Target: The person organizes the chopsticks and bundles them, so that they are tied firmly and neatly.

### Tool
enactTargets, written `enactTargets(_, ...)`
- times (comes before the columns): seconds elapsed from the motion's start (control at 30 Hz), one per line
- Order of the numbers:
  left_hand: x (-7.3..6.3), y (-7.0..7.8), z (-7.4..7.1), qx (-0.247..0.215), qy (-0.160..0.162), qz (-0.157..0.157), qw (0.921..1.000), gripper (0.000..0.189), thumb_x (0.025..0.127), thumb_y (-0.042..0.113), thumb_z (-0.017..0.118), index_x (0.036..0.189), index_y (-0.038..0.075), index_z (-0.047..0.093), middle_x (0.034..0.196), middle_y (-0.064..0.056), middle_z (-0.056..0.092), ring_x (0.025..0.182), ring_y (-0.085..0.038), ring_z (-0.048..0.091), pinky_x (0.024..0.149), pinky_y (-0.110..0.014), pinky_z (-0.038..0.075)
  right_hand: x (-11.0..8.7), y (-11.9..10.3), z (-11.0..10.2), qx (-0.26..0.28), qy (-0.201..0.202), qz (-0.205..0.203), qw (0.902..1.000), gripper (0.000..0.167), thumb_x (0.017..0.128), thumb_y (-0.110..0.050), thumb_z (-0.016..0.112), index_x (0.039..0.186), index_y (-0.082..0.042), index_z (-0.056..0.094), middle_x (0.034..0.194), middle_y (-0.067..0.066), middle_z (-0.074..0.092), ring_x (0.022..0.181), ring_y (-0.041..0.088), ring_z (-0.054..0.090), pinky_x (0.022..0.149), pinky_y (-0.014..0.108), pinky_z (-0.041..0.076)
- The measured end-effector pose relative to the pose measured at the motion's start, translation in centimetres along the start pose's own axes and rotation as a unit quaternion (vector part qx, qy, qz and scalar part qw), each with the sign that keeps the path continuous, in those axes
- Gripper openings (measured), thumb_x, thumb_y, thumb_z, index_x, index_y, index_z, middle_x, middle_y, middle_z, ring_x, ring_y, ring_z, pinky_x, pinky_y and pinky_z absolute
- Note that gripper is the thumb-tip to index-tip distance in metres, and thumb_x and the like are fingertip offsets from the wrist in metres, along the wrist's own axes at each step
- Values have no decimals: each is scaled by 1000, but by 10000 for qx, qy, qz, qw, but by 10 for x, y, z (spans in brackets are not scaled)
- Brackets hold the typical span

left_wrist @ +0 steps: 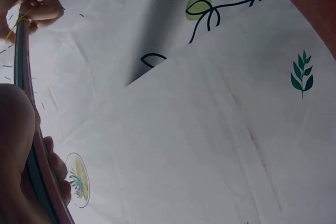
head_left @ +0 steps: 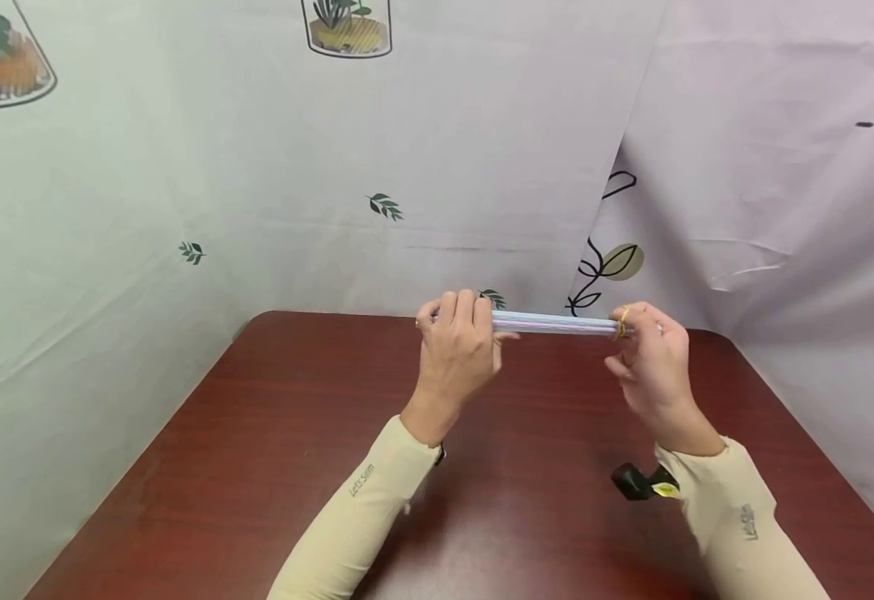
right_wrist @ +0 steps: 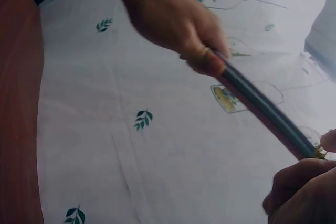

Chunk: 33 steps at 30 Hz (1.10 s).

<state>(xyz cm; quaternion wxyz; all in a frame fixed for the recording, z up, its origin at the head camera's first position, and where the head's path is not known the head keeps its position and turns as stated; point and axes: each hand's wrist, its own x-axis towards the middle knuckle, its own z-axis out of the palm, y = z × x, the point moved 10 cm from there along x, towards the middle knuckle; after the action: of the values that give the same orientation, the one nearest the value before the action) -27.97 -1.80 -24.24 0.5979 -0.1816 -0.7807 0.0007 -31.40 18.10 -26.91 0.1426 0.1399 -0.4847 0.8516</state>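
A slim bundle of pale blue and pink straws [head_left: 552,322] is held level above the far part of the table. My left hand [head_left: 457,354] grips its left end, fingers curled over the top and thumb below. At the other end, a yellow rubber band [head_left: 621,322] loops around the bundle. My right hand [head_left: 657,367] pinches the band and that end with bent fingers. In the left wrist view, part of the band [left_wrist: 21,19] stands out from the straws by the right fingers. The straw ends are mostly hidden inside both hands.
The dark red-brown table [head_left: 257,467] lies below both hands. White cloth [head_left: 481,150] printed with leaves and jars hangs behind it and along the sides. A black wrist-camera piece [head_left: 631,482] sticks out by the right sleeve.
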Motion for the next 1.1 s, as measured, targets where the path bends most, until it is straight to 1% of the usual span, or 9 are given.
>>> enactTargets(0.1, -1, 1, 2, -47, -103, -6, 9999, 51, 103, 48, 32, 83, 8, 57, 79, -4, 53, 79, -23, 49, 84, -44, 33, 0, 2, 3, -313, -482, 478, 9972, 34, 100, -5, 37, 77, -9, 62, 75, -2, 58, 57, 6, 51, 42, 23, 14)
enactTargets(0.2, -2, 0, 5, -129, -280, -40, 9995, 49, 102, 49, 39, 85, 8, 59, 81, -4, 54, 80, -23, 50, 84, -43, 33, 2, 1, 1, -619, -760, 691, 9928, 26, 103, -11, 41, 87, -11, 61, 85, -1, 59, 71, 9, 57, 42, 22, 30)
enactTargets(0.33, -4, -3, 8, -189, -503, -119, 9985, 46, 100, 50, 45, 89, 8, 60, 84, -5, 55, 83, -23, 50, 83, -43, 34, 6, -13, -2, -1292, -1108, 214, 9852, 12, 102, -10, 51, 102, -6, 62, 95, 2, 63, 76, 14, 61, 47, 26, 48)
enactTargets(0.4, -3, -4, 8, -172, -548, -124, 9983, 46, 100, 51, 45, 90, 9, 60, 85, -5, 55, 83, -23, 50, 84, -42, 34, 6, -23, -2, -2036, -1376, -228, 9691, 12, 98, -3, 57, 106, 0, 65, 94, 4, 67, 70, 14, 63, 51, 26, 50)
enactTargets(0.53, -2, -3, 4, 46, -417, 63, 9991, 50, 101, 54, 37, 90, 10, 60, 85, -4, 55, 83, -22, 51, 84, -40, 38, -1, -33, 6, -3433, -1927, -1009, 9137, 22, 88, 9, 67, 110, 8, 68, 82, 9, 73, 55, 15, 62, 55, 24, 52)
enactTargets(0.63, 0, -1, 2, 232, -259, 163, 9993, 54, 103, 55, 30, 94, 10, 60, 87, -4, 56, 83, -21, 51, 84, -38, 40, -4, -36, 12, -3614, -2075, -1382, 8985, 26, 84, 13, 69, 110, 10, 69, 78, 10, 74, 56, 14, 65, 55, 22, 53)
enactTargets(0.67, 0, 0, 1, 276, -184, 174, 9993, 55, 103, 54, 29, 96, 10, 60, 87, -4, 56, 84, -21, 52, 84, -38, 40, -4, -37, 12, -3540, -2024, -1510, 9005, 26, 83, 15, 70, 108, 10, 70, 77, 9, 74, 57, 14, 66, 55, 22, 53)
enactTargets(0.87, 1, -2, -3, 292, 127, 9, 9995, 59, 104, 53, 21, 92, 11, 60, 86, -4, 57, 82, -23, 53, 82, -36, 42, -4, -43, 15, -2183, -1799, -2097, 9360, 24, 75, 30, 64, 98, 23, 65, 81, 12, 74, 64, 16, 71, 65, 24, 57)
enactTargets(1.1, 2, -4, 0, 204, 59, -86, 9997, 60, 104, 53, 20, 87, 10, 58, 85, -5, 56, 83, -24, 54, 88, -38, 43, -6, -47, 15, -2149, -1591, -2488, 9309, 26, 73, 33, 63, 97, 24, 65, 84, 13, 73, 65, 14, 71, 65, 22, 56)
